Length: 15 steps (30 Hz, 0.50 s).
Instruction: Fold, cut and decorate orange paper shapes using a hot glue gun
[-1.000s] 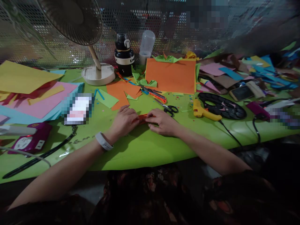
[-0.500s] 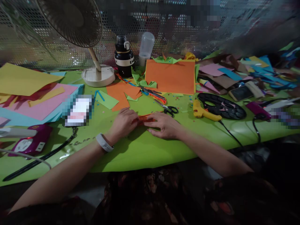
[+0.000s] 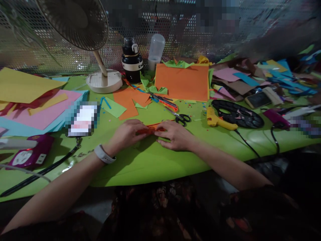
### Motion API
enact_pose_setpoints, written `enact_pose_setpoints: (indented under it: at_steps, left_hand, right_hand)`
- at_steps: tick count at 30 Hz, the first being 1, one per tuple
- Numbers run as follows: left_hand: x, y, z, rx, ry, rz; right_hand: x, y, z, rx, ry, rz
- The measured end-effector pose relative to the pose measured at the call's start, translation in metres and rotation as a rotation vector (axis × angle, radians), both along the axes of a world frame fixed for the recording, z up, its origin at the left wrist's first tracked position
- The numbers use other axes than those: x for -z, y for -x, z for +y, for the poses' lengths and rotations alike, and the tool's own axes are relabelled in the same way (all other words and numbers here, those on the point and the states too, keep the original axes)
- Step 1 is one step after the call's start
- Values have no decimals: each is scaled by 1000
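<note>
A narrow piece of orange paper (image 3: pixel 153 128), seemingly folded, lies between my hands near the front of the green table (image 3: pixel 150 164). My left hand (image 3: pixel 130 133) closes its fingers on the paper's left end; a pale band circles that wrist. From the other side my right hand (image 3: pixel 174 135) grips the right end, fingers bent over it. Both hands rest low at the tabletop and cover the paper's ends. Just beyond my right hand lie black-handled scissors (image 3: pixel 183 118). Cut orange paper (image 3: pixel 127 98) and a green paper piece (image 3: pixel 115 107) are spread behind my left hand.
A yellow glue gun (image 3: pixel 220 121) and a black oval tray (image 3: pixel 238 113) lie to the right. At left are a phone (image 3: pixel 84 119), a purple device (image 3: pixel 35 150) and stacked coloured paper (image 3: pixel 47 110). A fan (image 3: pixel 104 82) and a black bottle (image 3: pixel 132 65) stand behind.
My left hand has shifted slightly left and down, its wrist lower. More of the orange paper shows between the hands. My right hand has barely moved.
</note>
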<state>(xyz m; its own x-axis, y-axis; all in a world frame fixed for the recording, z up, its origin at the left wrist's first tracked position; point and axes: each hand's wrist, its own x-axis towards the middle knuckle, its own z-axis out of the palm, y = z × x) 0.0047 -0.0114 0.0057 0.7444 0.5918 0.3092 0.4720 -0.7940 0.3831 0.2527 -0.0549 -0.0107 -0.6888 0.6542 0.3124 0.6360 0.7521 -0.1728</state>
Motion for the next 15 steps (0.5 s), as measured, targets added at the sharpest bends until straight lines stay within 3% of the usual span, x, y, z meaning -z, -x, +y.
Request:
enact_pose_setpoints:
  at_steps: [5, 15]
  left_hand:
    - [-1, -3, -1, 20, 52, 20]
    - [-1, -4, -11, -1, -115, 191]
  right_hand:
    - [1, -1, 1, -10, -4, 39]
    - [1, -1, 3, -13, 6, 82]
